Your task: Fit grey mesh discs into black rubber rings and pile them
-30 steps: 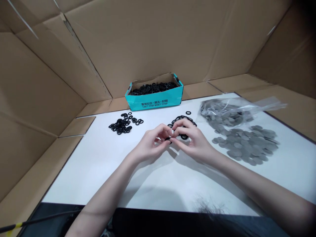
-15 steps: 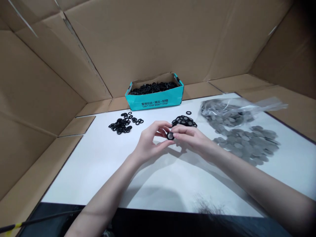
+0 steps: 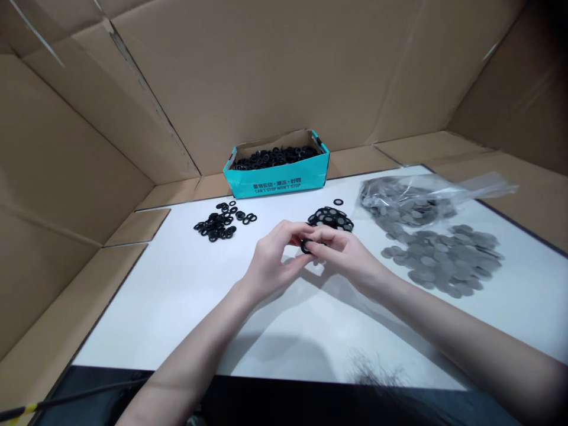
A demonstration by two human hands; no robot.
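Black ring (image 3: pixel 306 245) between left fingers (image 3: pixel 288 229) and right fingers (image 3: pixel 331 236)

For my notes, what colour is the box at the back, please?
The box is teal with dark lettering; head view.

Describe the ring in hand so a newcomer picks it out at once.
On the white table, nearer than the teal box, the left hand and right hand meet. Between their fingertips sits one black ring, the only one held; the rest lie in piles or the box.
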